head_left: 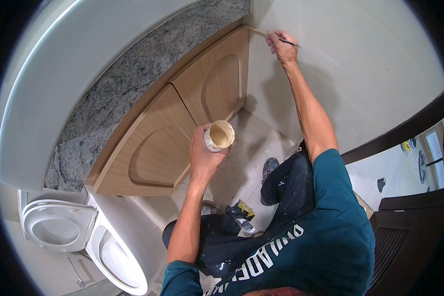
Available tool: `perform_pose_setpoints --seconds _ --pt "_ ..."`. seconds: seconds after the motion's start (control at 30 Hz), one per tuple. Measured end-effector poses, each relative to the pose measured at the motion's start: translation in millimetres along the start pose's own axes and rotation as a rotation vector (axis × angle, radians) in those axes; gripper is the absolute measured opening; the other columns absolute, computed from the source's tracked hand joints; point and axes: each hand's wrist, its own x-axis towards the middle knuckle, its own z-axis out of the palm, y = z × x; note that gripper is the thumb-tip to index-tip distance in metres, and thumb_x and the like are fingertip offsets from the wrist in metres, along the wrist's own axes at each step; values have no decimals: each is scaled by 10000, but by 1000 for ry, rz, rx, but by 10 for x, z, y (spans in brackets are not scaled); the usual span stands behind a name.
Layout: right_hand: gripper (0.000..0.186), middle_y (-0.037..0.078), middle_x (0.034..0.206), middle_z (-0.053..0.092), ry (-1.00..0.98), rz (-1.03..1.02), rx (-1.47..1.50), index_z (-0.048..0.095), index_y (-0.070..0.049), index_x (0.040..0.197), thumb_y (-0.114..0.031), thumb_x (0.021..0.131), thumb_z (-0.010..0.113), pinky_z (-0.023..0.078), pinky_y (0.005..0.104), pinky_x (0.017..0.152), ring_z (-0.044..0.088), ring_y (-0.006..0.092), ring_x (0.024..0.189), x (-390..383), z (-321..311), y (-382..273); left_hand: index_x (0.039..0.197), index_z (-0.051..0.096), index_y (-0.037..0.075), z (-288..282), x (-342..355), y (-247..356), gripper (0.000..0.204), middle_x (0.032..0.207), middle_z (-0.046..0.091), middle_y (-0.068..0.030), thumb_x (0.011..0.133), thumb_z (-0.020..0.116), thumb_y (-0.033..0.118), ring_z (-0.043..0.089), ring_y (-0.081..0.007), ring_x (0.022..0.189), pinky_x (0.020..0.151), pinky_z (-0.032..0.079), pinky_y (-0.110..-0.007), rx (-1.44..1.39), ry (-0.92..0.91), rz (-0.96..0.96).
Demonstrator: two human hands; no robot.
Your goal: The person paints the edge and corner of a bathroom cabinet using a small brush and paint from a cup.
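My left hand point(205, 155) is wrapped round a paint cup point(219, 136), a pale container with cream-coloured residue or paint inside, held in front of the cabinet doors. Up at the far right, my right hand point(282, 45) is closed on a slim paintbrush point(257, 31). The brush's tip reaches the top corner of the right wooden cabinet door point(217, 74), where it meets the pale wall point(360, 59). Whether the bristles touch the door or the wall I cannot tell.
Above the doors runs a grey speckled stone counter point(133, 64) below a white basin point(39, 74). A toilet point(118, 256) with its lid up stands at the lower left. A black and yellow crumpled bag point(240, 211) lies on the tiled floor between my feet. A dark door point(409, 222) is at right.
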Motion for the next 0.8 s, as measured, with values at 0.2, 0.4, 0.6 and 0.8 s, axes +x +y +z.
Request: perform_pose_setpoints --seconds 0.2,0.4,0.6,0.8 --pt "247 75 902 775 -28 20 -16 734 3 1039 -225 944 726 540 251 620 696 110 789 -29 16 -8 1207 585 19 -18 7 -61 618 1094 697 -95 702 917 147 668 -202 1027 914 528 -351 67 -7 26" --pt "254 74 898 776 8 -6 -10 735 2 1030 -236 943 730 538 253 610 698 105 793 6 -19 19 1210 589 17 -10 6 -25 618 1099 699 -98 704 917 151 671 -208 1028 915 528 -353 64 -7 27" --pt "245 74 900 776 -33 5 -42 737 -1 1019 -234 943 735 537 255 604 697 105 792 -25 14 5 1201 598 21 -16 0 -19 605 1097 702 -100 705 920 154 672 -208 1026 912 528 -355 63 0 33" --pt "241 71 889 771 20 7 4 735 1 1016 -227 938 736 524 255 591 677 99 755 -36 9 3 1197 601 23 -23 -1 10 600 1097 704 -98 703 917 151 671 -203 1025 914 529 -354 58 -3 8"
